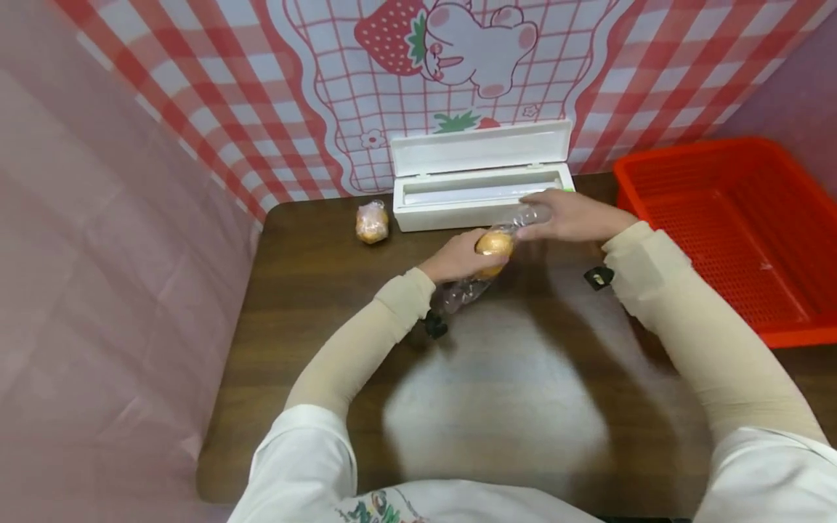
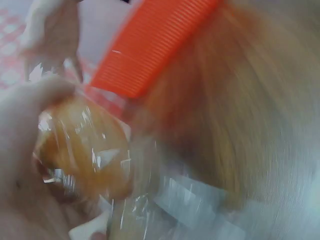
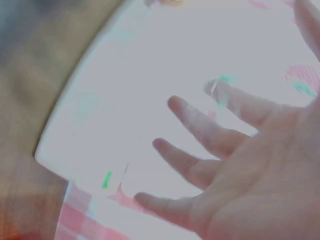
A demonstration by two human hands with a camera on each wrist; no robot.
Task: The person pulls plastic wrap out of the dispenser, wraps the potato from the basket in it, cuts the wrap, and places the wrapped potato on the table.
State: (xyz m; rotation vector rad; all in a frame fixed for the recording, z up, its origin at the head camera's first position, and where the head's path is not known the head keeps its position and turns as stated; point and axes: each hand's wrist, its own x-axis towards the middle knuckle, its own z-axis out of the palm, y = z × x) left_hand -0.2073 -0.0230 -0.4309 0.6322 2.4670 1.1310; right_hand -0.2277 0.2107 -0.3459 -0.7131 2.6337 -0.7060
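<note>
My left hand [image 1: 461, 256] grips a round orange-coloured fruit [image 1: 495, 250] over the table, its fingers and thumb curled round the sides. Clear plastic film [image 1: 466, 290] surrounds the fruit and trails loosely below it. Crinkled film also runs from the fruit up to my right hand [image 1: 562, 216], whose fingers are spread and fairly straight in the right wrist view, with shiny film against the fingertips [image 3: 180, 106]. Just behind the hands stands a long white film box [image 1: 451, 218] with its lid raised and a pale roll [image 1: 477, 193] inside.
A second film-wrapped fruit [image 1: 373, 222] sits left of the box. To the right, a red plastic basket [image 1: 713, 156] stands on the brown table [image 1: 314, 290]. A red checked cloth [image 1: 229, 94] with a strawberry print hangs behind the box.
</note>
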